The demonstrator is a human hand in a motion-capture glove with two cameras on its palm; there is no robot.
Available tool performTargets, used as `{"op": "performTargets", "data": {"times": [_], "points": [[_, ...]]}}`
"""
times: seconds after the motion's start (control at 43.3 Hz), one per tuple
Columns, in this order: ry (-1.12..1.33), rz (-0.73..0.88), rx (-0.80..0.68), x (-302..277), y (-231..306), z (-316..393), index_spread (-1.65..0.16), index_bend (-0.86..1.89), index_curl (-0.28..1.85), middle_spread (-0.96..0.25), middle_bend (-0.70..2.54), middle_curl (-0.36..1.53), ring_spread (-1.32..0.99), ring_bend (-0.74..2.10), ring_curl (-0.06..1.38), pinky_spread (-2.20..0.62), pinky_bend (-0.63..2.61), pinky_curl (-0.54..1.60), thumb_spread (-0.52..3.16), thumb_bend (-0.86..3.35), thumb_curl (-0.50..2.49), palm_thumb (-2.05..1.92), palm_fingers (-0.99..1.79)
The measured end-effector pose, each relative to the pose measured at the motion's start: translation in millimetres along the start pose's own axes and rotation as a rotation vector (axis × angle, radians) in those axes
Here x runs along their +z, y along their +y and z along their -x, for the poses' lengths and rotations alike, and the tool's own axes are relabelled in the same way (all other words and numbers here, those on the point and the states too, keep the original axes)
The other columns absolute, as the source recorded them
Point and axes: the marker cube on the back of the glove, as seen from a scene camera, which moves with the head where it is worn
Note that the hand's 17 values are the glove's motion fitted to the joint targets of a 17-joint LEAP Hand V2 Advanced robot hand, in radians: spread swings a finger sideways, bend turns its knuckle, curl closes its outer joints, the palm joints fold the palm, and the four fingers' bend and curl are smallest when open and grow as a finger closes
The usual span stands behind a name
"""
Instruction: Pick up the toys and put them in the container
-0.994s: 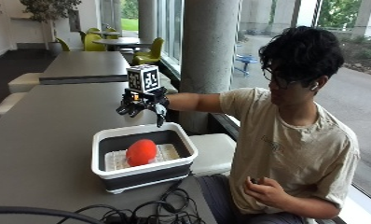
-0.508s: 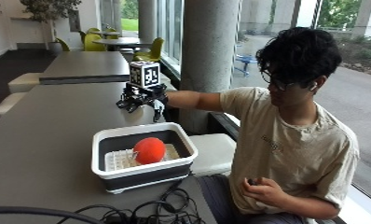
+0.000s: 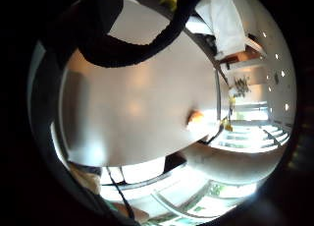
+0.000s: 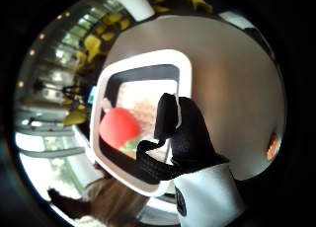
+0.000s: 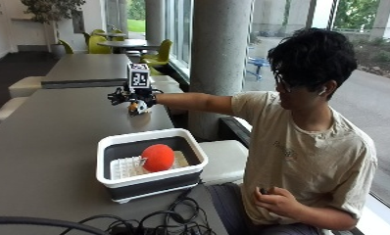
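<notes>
Bright room by tall windows, long grey table (image 5: pixel 45 147). The gloved right hand (image 5: pixel 135 99) hangs above the table, well beyond the container (image 5: pixel 151 164), carrying nothing; its fingers look loosely curled, though whether they are spread or together I can't tell. Nearer the person, a red ball (image 5: pixel 158 157) sits inside the container, so one toy is in. A small orange toy (image 3: pixel 195 117) lies on the table, apparently not yet collected.

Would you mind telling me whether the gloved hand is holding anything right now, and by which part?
Nothing is held. The gloved right hand hovers above the table, beyond the container, where the red ball already lies.
</notes>
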Motion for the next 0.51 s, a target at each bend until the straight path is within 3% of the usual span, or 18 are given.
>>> {"op": "performTargets", "data": {"times": [0.092, 0.185, 0.508], "points": [[-0.014, 0.011, 0.097, 14.2, 9.4, -55.5, -0.29, 0.15, 0.37, -0.05, 0.12, 0.29, -0.06, 0.22, 0.41, -0.02, 0.99, 0.34, 1.39, -0.01, 0.36, 0.01, -0.13], [-0.018, 0.01, 0.174, 3.0, 11.2, -52.5, -0.29, 0.16, 0.36, -0.06, 0.12, 0.27, -0.07, 0.21, 0.41, -0.02, 0.98, 0.34, 1.39, -0.01, 0.35, 0.01, -0.13], [-0.014, 0.063, 0.272, 24.9, 33.7, -117.1, -0.3, 0.17, 0.36, -0.07, 0.13, 0.24, -0.09, 0.19, 0.4, -0.02, 0.97, 0.34, 1.41, -0.01, 0.32, -0.01, -0.11]]}}
